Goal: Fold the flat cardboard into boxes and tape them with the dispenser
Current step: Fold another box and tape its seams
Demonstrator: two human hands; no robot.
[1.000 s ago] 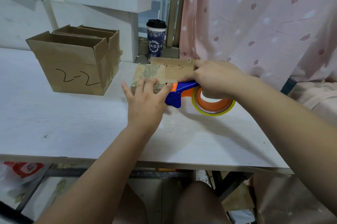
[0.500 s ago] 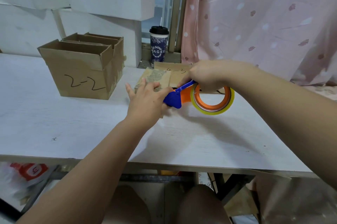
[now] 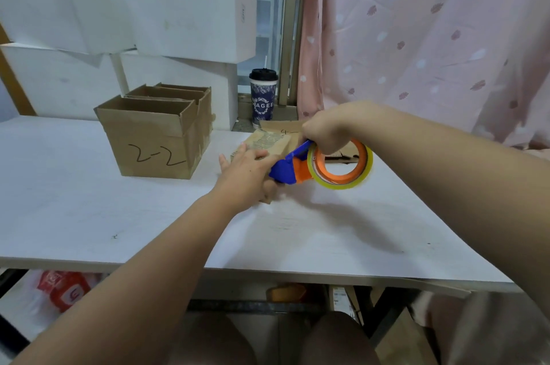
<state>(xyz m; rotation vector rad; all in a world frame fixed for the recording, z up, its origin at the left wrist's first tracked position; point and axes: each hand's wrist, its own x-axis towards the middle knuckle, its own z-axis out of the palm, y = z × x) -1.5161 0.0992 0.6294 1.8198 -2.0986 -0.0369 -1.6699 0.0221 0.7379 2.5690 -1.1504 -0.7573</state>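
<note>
White table in front of the knees. Left hand lay flat on the low cardboard box at mid-table, fingers straight and pressing down. Just right of it, the blue-and-orange tape dispenser met the box's near end, with the right hand clenched round its handle from above. Farther left stood open boxes, the front one marked 2-2. A lidded cup stood on the sill behind.

Can't see much of the box, mostly covered by left hand and dispenser, its marking cut short behind right hand, red bag under table too blurry to read.
</note>
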